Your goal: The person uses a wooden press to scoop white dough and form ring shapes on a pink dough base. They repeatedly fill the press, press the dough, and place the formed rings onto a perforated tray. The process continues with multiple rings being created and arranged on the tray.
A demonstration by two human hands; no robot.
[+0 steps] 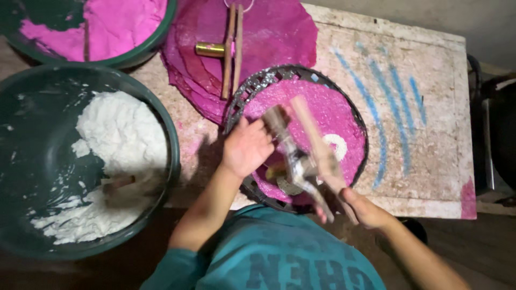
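A round dark woven tray holds a flat pink disc with a small white ring on it. My left hand rests with fingers spread on the tray's left side, touching the pink disc. My right hand grips the near ends of a wooden-handled hinged tool, blurred by motion, whose metal middle lies over the disc.
A large dark bowl of white powder with a wooden scoop stands at left. A second bowl with pink powder sits at top left. A stack of pink sheets carries another wooden tool. The worn table extends right.
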